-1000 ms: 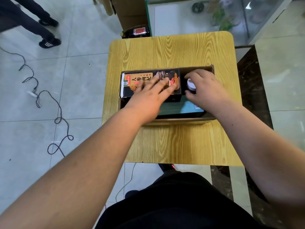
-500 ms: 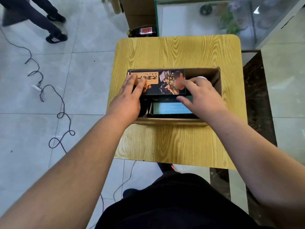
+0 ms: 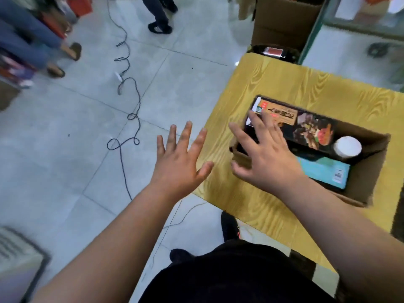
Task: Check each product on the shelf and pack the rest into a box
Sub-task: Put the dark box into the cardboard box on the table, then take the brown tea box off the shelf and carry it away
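Hovering over the floor tiles just off the left edge of the wood-grain table [image 3: 284,79] with the left hand [image 3: 179,165], fingers fanned wide, holding nothing. Reaching with the right hand [image 3: 266,158] over the left end of the open cardboard box [image 3: 371,162], fingers likewise spread, gripping nothing; contact with the box wall unclear. Packed inside, on the table: a long dark printed carton [image 3: 306,125] along the far wall, a white-lidded jar [image 3: 347,147] at the right end, a teal box [image 3: 323,171] along the near side.
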A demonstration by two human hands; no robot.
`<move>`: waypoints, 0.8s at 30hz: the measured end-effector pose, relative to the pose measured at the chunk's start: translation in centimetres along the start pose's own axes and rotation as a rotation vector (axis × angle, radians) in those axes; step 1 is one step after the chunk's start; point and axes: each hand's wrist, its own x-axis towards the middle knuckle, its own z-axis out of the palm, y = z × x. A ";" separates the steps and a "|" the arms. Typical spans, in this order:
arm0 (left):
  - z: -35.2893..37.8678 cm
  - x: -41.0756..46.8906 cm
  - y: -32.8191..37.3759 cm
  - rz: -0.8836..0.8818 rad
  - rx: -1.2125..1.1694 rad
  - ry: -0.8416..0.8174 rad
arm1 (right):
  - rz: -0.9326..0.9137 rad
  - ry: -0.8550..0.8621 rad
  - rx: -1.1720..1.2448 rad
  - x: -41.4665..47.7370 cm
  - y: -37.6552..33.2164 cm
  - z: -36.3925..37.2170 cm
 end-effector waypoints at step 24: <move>8.1 -47.6 -21.1 -1.160 -0.164 0.285 | -1.175 -0.412 0.007 -7.7 -49.6 13.8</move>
